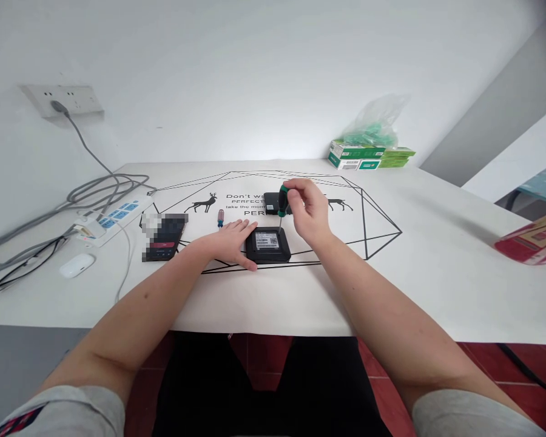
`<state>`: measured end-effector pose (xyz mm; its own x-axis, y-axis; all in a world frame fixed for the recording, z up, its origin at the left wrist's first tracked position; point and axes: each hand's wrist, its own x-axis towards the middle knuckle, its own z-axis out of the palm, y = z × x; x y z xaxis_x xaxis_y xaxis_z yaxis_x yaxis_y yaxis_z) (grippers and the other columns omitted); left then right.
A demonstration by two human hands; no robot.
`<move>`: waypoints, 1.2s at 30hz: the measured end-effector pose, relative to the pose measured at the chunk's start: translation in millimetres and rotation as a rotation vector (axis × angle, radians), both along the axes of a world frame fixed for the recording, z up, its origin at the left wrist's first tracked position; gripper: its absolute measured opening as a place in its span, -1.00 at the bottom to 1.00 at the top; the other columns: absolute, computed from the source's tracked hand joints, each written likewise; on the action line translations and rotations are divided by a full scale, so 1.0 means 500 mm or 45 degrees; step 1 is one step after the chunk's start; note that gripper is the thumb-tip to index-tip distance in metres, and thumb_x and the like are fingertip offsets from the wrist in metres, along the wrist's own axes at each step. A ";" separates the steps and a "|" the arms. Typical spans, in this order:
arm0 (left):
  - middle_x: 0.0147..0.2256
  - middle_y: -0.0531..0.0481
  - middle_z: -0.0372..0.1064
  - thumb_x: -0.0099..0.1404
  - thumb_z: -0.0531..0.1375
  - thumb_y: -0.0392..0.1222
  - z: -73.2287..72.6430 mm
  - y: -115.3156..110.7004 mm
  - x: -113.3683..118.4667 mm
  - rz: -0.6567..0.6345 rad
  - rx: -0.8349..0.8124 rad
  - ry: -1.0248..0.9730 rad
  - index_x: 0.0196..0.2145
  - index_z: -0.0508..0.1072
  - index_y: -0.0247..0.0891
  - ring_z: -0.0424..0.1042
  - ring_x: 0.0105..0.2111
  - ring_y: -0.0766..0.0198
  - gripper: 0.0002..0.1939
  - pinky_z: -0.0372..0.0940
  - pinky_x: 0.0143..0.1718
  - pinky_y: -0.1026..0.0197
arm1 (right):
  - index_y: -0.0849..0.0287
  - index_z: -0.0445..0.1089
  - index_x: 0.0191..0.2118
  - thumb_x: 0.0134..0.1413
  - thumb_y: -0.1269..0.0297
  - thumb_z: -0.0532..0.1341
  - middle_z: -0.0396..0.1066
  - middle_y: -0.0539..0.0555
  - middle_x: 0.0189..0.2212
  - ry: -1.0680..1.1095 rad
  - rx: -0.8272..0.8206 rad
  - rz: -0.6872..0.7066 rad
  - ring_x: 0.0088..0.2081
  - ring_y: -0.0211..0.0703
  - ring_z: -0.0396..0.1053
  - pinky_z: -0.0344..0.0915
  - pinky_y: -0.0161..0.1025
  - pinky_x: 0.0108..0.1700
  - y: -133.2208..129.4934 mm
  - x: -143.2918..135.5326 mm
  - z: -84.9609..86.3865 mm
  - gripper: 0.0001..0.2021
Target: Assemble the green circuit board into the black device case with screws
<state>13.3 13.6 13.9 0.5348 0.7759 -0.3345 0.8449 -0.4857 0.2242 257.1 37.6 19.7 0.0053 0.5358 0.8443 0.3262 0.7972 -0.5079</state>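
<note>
A black square device (pixel 267 244) with a white label lies on the printed white table mat (pixel 300 297). My left hand (pixel 232 241) rests at its left side, fingers spread, with the thumb and fingertips against its edge. Pinched in my right hand (pixel 307 209) is a green and black screwdriver (pixel 283 200), held upright, its tip at the upper right part of the device. Behind it lies a second black item (pixel 270 203), partly hidden by the screwdriver and my right hand. Another small screwdriver (pixel 221 218) with a red and blue handle lies behind my left hand.
At left are a phone (pixel 164 238), a white power strip (pixel 118 217) with grey cables, glasses (pixel 26 264) and a white earphone case (pixel 77 265). Green and white boxes (pixel 357 155) under a plastic bag (pixel 375 121) stand at the back right. A red package (pixel 532 240) is far right.
</note>
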 end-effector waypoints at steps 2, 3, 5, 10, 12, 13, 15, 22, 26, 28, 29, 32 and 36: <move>0.62 -0.34 -0.57 0.06 0.27 0.70 0.000 0.000 0.001 0.002 -0.004 0.004 0.64 -0.37 -0.24 -0.46 0.62 -0.30 0.57 -0.25 0.57 -0.30 | 0.00 0.40 -0.09 0.24 0.01 0.40 0.63 0.06 -0.13 0.055 -0.141 -0.018 -0.17 -0.03 0.56 0.53 0.06 -0.03 -0.002 -0.004 0.000 -0.72; 0.62 -0.34 -0.58 0.06 0.27 0.69 0.000 0.000 0.000 0.003 -0.007 0.002 0.64 -0.37 -0.25 -0.46 0.62 -0.30 0.57 -0.25 0.57 -0.30 | -0.02 0.36 -0.09 0.14 0.01 0.47 0.65 0.05 -0.12 0.079 -0.200 -0.013 -0.19 -0.03 0.58 0.53 0.06 -0.04 -0.002 -0.005 -0.001 -0.64; 0.62 -0.33 -0.57 0.06 0.27 0.69 -0.001 0.000 0.000 0.005 -0.008 -0.007 0.64 -0.36 -0.25 -0.46 0.62 -0.31 0.57 -0.25 0.57 -0.30 | -0.04 0.29 -0.10 0.07 0.05 0.51 0.67 0.04 -0.08 0.097 -0.267 0.029 -0.18 -0.02 0.61 0.54 0.08 -0.02 -0.003 -0.008 -0.001 -0.56; 0.62 -0.33 -0.52 0.04 0.27 0.71 -0.006 0.003 -0.002 -0.010 0.011 -0.029 0.64 -0.35 -0.24 -0.43 0.61 -0.34 0.58 -0.24 0.56 -0.34 | -0.05 0.28 0.03 0.34 0.11 0.28 0.63 0.13 0.12 0.018 -0.272 0.089 -0.09 -0.01 0.64 0.54 0.11 0.01 -0.004 -0.006 -0.005 -0.75; 0.62 -0.33 -0.52 0.03 0.27 0.71 -0.008 0.004 -0.002 -0.007 0.015 -0.029 0.64 -0.34 -0.24 -0.43 0.61 -0.34 0.58 -0.24 0.56 -0.34 | -0.04 0.33 0.09 0.40 0.17 0.20 0.60 0.15 0.15 -0.024 -0.209 0.078 -0.01 0.01 0.62 0.54 0.12 0.04 -0.001 -0.002 -0.006 -0.79; 0.62 -0.33 -0.52 0.03 0.27 0.71 -0.008 0.004 -0.002 -0.004 0.016 -0.029 0.64 -0.34 -0.24 -0.43 0.61 -0.33 0.58 -0.24 0.56 -0.33 | -0.03 0.37 0.10 0.41 0.20 0.16 0.58 0.16 0.15 -0.049 -0.148 0.061 0.05 0.03 0.59 0.53 0.12 0.06 0.001 0.000 -0.007 -0.78; 0.62 -0.32 -0.54 0.05 0.27 0.71 -0.006 0.003 -0.001 0.002 0.008 -0.030 0.64 -0.35 -0.25 -0.44 0.61 -0.32 0.58 -0.26 0.57 -0.32 | -0.01 0.45 0.08 0.43 0.27 0.11 0.53 0.17 0.12 -0.086 0.005 0.008 0.14 0.06 0.52 0.51 0.14 0.11 0.007 0.004 -0.008 -0.76; 0.62 -0.29 -0.55 0.04 0.30 0.68 -0.001 0.000 0.001 0.024 -0.014 -0.041 0.65 -0.34 -0.23 -0.45 0.61 -0.34 0.57 -0.26 0.57 -0.31 | -0.03 0.56 -0.02 0.39 0.44 0.02 0.32 0.10 -0.18 -0.074 0.176 -0.129 -0.11 -0.02 0.43 0.49 0.10 -0.02 0.017 0.007 -0.009 -0.62; 0.62 -0.28 -0.58 0.05 0.28 0.70 -0.002 0.000 0.000 0.027 -0.023 -0.022 0.65 -0.37 -0.24 -0.47 0.62 -0.31 0.58 -0.27 0.58 -0.28 | 0.00 0.54 -0.07 0.37 0.42 0.05 0.39 0.10 -0.16 -0.060 0.183 -0.124 -0.11 -0.04 0.47 0.50 0.04 -0.07 0.007 0.005 -0.002 -0.69; 0.62 -0.28 -0.58 0.04 0.28 0.70 -0.002 0.000 -0.001 0.024 -0.023 -0.022 0.65 -0.37 -0.24 -0.47 0.62 -0.30 0.58 -0.27 0.58 -0.29 | 0.01 0.51 -0.08 0.39 0.31 0.13 0.47 0.09 -0.16 -0.067 0.149 -0.120 -0.12 -0.04 0.49 0.50 0.01 -0.12 0.001 0.002 0.002 -0.81; 0.62 -0.28 -0.57 0.04 0.28 0.70 -0.003 0.000 -0.001 0.021 -0.019 -0.023 0.65 -0.37 -0.24 -0.47 0.62 -0.31 0.58 -0.27 0.58 -0.30 | 0.01 0.49 -0.09 0.37 0.23 0.19 0.51 0.08 -0.17 -0.063 0.116 -0.125 -0.14 -0.04 0.50 0.50 0.00 -0.14 -0.001 0.000 0.004 -0.87; 0.62 -0.30 -0.57 0.04 0.28 0.70 -0.002 0.000 -0.001 0.012 -0.008 -0.014 0.64 -0.37 -0.26 -0.47 0.61 -0.31 0.58 -0.27 0.57 -0.31 | 0.00 0.43 -0.11 0.19 0.08 0.41 0.59 0.03 -0.18 -0.031 -0.058 -0.148 -0.22 -0.05 0.51 0.52 0.00 -0.14 -0.007 -0.006 0.008 -0.75; 0.62 -0.30 -0.59 0.05 0.26 0.70 0.000 0.000 -0.001 0.005 -0.007 0.002 0.64 -0.39 -0.24 -0.47 0.62 -0.30 0.58 -0.26 0.57 -0.30 | -0.02 0.35 -0.09 0.10 0.09 0.47 0.67 0.02 -0.12 0.009 -0.227 -0.104 -0.15 -0.01 0.58 0.54 0.06 -0.06 -0.013 -0.011 0.008 -0.64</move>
